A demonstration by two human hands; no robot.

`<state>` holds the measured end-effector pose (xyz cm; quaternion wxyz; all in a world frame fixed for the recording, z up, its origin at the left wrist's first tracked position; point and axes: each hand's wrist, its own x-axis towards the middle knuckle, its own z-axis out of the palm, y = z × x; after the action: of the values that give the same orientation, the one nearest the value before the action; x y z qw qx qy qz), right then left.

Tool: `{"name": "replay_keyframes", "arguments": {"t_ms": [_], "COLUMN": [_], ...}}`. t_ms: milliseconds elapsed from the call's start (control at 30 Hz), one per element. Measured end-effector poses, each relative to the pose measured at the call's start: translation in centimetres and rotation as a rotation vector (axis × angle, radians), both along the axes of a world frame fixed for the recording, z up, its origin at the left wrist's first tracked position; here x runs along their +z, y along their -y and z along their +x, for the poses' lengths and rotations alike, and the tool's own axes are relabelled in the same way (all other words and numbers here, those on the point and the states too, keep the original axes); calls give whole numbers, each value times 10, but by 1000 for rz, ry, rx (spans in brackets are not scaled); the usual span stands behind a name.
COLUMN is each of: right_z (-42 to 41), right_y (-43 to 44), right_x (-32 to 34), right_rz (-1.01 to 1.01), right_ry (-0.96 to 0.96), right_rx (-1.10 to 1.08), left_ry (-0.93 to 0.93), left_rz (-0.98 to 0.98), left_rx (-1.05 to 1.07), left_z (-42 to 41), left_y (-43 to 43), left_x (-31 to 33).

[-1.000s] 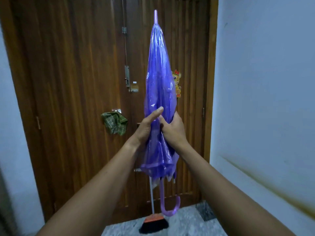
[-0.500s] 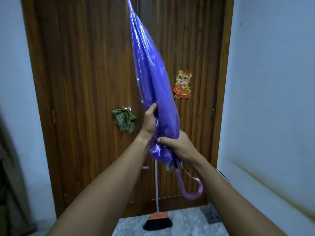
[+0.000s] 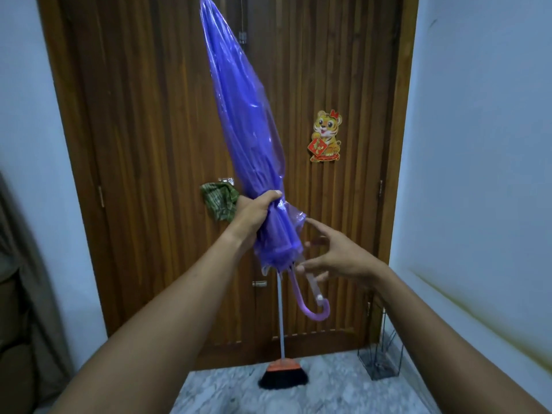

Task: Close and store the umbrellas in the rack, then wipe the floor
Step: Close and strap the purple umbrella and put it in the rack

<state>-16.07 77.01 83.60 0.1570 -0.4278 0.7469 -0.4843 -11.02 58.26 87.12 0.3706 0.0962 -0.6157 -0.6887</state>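
A folded purple umbrella [image 3: 242, 121] points up and leans to the left in front of the door, its curved lilac handle [image 3: 313, 312] hanging at the bottom. My left hand [image 3: 257, 212] is wrapped around the gathered canopy near its lower end. My right hand [image 3: 334, 255] is just to the right of the canopy's rim with fingers spread, and its fingertips touch the loose closing strap [image 3: 315, 286] that dangles beside the handle. A black wire umbrella rack [image 3: 380, 358] stands on the floor in the right corner by the door.
A closed wooden door [image 3: 143, 130] fills the view ahead, with a green checked cloth [image 3: 219, 203] hanging on it and a tiger sticker [image 3: 327, 135]. A broom [image 3: 282, 375] leans against the door. White walls close in on both sides above the marble floor [image 3: 298, 395].
My right hand has let go of the canopy and opened beside the strap. My left hand has closed round the canopy's lower part. The umbrella tilts further left.
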Motion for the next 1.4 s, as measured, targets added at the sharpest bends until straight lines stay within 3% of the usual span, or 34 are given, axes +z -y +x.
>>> {"name": "replay_keyframes", "arguments": {"t_ms": [200, 367, 533, 667, 800, 900, 1033, 1200, 1267, 1400], "right_z": [-1, -2, 6, 7, -6, -2, 17, 34, 33, 16], "right_y": [-1, -24, -15, -12, -18, -22, -16, 2, 13, 26], "right_x": [-4, 19, 32, 36, 46, 53, 51, 29, 16, -11], "right_rz": [-40, -357, -453, -641, -872, -811, -661, -427, -323, -166], "right_ry": [-62, 200, -105, 83, 198, 135, -2, -240, -331, -522], "right_rx": [-171, -186, -258, -256, -441, -409, -193, 62, 62, -181], "left_ry": [-27, -44, -32, -96, -87, -65, -47, -24, 4, -19], "left_rz": [-38, -82, -114, -59, -18, -9, -37, 105, 189, 325], "left_rx": [-9, 0, -30, -65, -129, -107, -24, 43, -68, -247], "left_z": [-10, -9, -12, -12, -6, -6, -19, -41, -46, -47], "left_y": [6, 29, 36, 34, 34, 34, 27, 3, -6, -18], "left_x": [1, -6, -15, -11, -10, -15, -20, -11, -3, 16]}}
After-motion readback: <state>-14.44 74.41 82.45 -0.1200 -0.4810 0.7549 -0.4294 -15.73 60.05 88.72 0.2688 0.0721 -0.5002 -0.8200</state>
